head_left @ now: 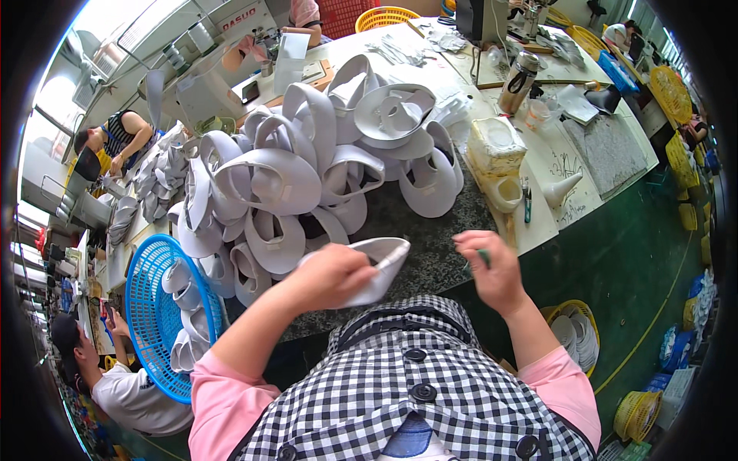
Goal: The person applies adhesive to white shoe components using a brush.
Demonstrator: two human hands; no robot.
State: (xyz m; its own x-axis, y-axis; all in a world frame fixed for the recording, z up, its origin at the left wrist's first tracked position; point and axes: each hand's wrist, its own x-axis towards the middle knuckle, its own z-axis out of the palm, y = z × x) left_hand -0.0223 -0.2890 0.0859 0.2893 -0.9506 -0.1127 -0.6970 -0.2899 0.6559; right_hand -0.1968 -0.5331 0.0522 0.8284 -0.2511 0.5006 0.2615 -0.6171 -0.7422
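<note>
My left hand (332,273) grips a white shoe upper piece (380,257) just above my checked apron, near the front edge of the dark speckled worktable (430,238). My right hand (492,269) is closed around a thin green-tipped tool (483,256), a short way to the right of the piece and apart from it. Behind both hands a big heap of white shoe uppers (307,169) covers the table's left and middle.
A blue basket (154,307) with more white pieces stands at my left. A cream container (496,146), small cup (506,192), white funnel (561,188) and metal flask (519,81) sit on the right. Yellow baskets (573,330) stand on the green floor. Other people work at left.
</note>
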